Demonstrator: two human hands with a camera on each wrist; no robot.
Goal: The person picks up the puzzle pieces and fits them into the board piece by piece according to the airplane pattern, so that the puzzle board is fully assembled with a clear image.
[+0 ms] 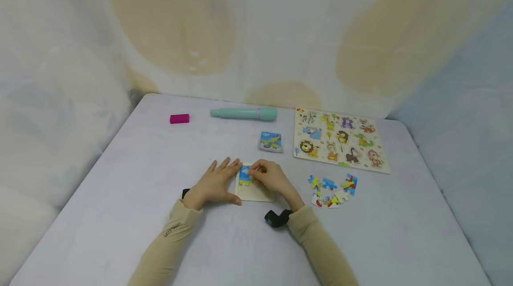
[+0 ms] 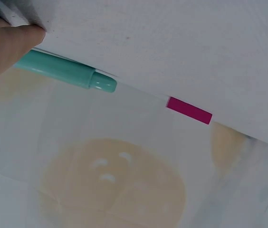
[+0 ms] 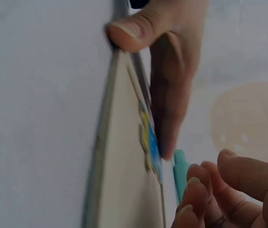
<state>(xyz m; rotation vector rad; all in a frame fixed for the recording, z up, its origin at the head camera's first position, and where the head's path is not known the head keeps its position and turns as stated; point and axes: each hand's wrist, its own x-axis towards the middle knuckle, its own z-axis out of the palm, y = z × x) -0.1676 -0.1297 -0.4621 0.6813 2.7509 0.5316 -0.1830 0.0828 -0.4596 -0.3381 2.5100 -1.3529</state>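
Note:
A small wooden puzzle tray point(image 1: 256, 194) lies before me, with joined blue and yellow puzzle pieces point(image 1: 244, 175) in its upper left part. My left hand point(image 1: 218, 183) lies at the tray's left side with fingers spread; its thumb touches the near left corner in the right wrist view. My right hand point(image 1: 272, 177) is over the tray's right part, beside the joined pieces. In the right wrist view its thumb and fingers point(image 3: 248, 175) are loosely bent and nothing shows between them. To the right lie several loose puzzle pieces point(image 1: 329, 183).
Behind the tray lies a small picture card or packet point(image 1: 270, 141) showing a plane. A teal cylinder point(image 1: 243, 113) and a magenta block point(image 1: 179, 118) lie at the back. An animal peg puzzle board point(image 1: 340, 140) is at the back right. Fabric hangs behind the table.

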